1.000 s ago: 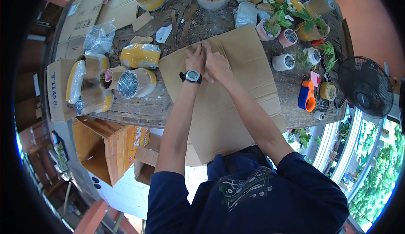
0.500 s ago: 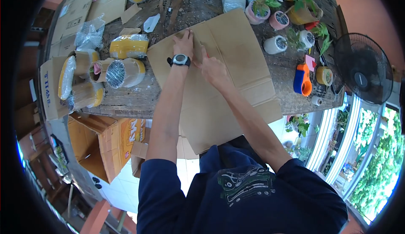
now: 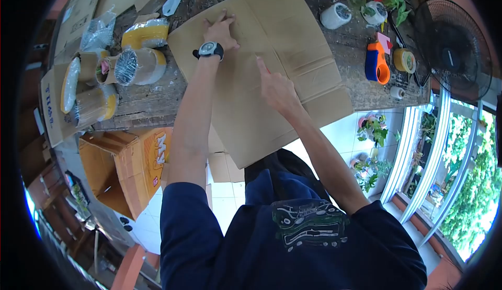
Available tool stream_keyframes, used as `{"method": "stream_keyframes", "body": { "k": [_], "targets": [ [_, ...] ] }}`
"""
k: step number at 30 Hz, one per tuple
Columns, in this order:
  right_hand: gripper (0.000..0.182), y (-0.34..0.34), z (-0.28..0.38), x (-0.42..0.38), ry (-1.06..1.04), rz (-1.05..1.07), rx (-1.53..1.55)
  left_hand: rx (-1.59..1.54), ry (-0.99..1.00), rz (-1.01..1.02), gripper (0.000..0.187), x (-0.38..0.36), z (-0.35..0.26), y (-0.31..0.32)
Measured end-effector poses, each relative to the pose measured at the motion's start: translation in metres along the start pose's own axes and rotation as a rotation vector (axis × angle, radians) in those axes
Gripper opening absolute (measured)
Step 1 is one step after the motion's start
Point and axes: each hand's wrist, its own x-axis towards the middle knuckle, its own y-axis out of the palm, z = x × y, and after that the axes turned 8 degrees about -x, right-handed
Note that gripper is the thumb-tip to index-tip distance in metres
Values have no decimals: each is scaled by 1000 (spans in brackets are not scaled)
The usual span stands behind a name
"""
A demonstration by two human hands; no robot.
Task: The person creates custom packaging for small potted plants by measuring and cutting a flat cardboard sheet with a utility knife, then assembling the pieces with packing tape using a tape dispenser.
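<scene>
A large flat sheet of brown cardboard [image 3: 251, 101] lies over the table's front edge, tilted, with crease lines along its right part. My left hand [image 3: 221, 32], below a wrist watch [image 3: 209, 49], presses on the sheet's upper left with its fingers spread. On the middle of the sheet, my right hand [image 3: 277, 88] has its index finger stretched along a thin red tool [image 3: 265, 67], mostly hidden in the closed fingers. What kind of tool it is cannot be made out.
Wrapped cardboard-and-tape bundles [image 3: 140, 66] stand at the left. Potted plants [image 3: 335, 16], an orange and blue tape dispenser [image 3: 377, 64], a tape roll [image 3: 404, 60] and a black fan [image 3: 449, 49] are at the right. An open carton [image 3: 130, 169] sits below the table.
The view has shifted, so the table appears higher. My left hand's fingers have spread wider, and my right hand has moved away from it, down and to the right on the sheet.
</scene>
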Motion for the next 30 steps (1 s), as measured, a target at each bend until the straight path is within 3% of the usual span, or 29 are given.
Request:
{"method": "stream_keyframes", "body": {
  "k": [4, 10, 13, 16, 19, 24, 25, 26, 27, 28, 29, 30],
  "targets": [
    [77, 16, -4, -34, 50, 103, -60, -81, -84, -20, 100, -7, -10, 15],
    [81, 38, -15, -43, 45, -33, 73, -100, -162, -4, 111, -54, -40, 40],
    [81, 55, -26, -99, 94, -17, 50, -102, -227, 87, 115, -44, -49, 26],
    [64, 60, -29, -112, 145, -3, 108, -86, -242, 98, 118, -46, -52, 25],
    [64, 59, -35, -116, 143, -4, 173, -91, -223, 85, 120, -43, -49, 28],
    [66, 107, -61, -208, 179, -44, 179, -92, -239, 89, 121, -46, -50, 26],
    [65, 122, -71, -237, 272, 198, 104, -107, -237, 79, 121, -46, -53, 26],
    [64, 196, -112, -286, 210, 488, -95, -107, -242, 97, 120, -51, -54, 30],
    [66, 224, -134, -337, 276, 771, -40, -101, -239, 107, 120, -53, -53, 33],
    [67, 278, -163, -395, 356, 713, -47, -107, -246, 88, 120, -45, -54, 26],
    [67, 299, -183, -431, 492, 608, 153, -101, -247, 59, 119, -41, -56, 18],
    [65, 324, -202, -445, 581, 284, 214, -77, -246, 57, 118, -45, -59, 17]
  ]
}}
